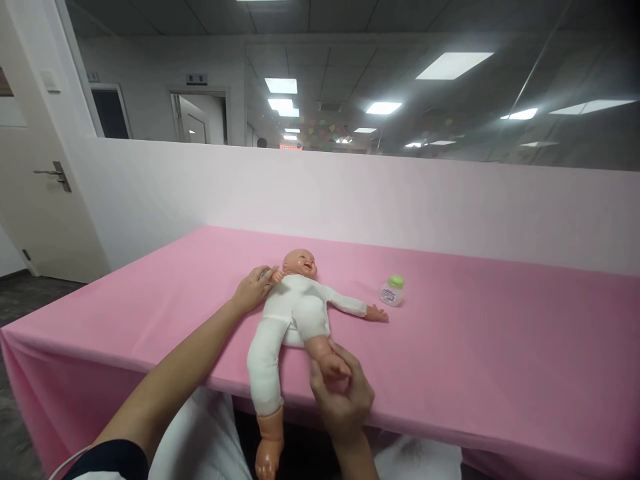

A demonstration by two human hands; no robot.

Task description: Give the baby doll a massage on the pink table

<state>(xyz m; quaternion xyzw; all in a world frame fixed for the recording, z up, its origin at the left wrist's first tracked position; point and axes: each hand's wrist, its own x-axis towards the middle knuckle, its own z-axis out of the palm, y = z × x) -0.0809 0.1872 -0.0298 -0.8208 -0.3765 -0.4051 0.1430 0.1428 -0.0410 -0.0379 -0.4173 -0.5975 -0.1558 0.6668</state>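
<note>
A baby doll [295, 310] in white clothes lies on its back on the pink table [475, 347], head toward the far wall. One of its legs hangs over the near edge. My left hand [254, 288] rests at the doll's shoulder and grips its small hand. My right hand [343, 393] is closed around the doll's bare foot near the table's front edge. A small clear bottle with a green cap [393, 291] stands just beyond the doll's outstretched arm, touched by neither hand.
A white partition wall [350, 193] with glass above runs behind the table. A door with a lever handle [53, 175] stands at the far left. The pink cloth drapes over the table's left and front edges.
</note>
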